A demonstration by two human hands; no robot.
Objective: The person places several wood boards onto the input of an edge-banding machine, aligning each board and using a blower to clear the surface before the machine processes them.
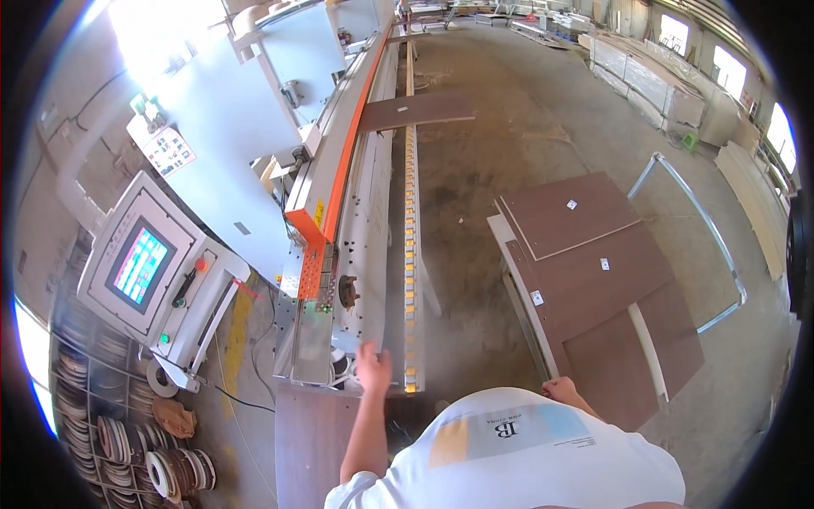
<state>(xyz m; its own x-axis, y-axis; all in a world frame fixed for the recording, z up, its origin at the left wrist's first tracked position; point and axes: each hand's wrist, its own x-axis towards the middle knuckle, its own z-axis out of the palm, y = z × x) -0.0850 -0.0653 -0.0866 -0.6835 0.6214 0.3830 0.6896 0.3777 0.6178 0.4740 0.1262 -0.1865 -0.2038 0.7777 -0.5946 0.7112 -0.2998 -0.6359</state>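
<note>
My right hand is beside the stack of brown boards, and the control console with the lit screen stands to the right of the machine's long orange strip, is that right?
One thing is wrong: the control console stands to the left of the long orange strip, as the head view shows.

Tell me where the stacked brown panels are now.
In the head view, the stacked brown panels lie right of the orange-trimmed machine, with the right hand by their near left corner.

A white short-sleeved shirt (543, 475) is worn. It is printed with a yellow, grey and light-blue panel (532, 427), marked by dark lettering (506, 428).
</note>
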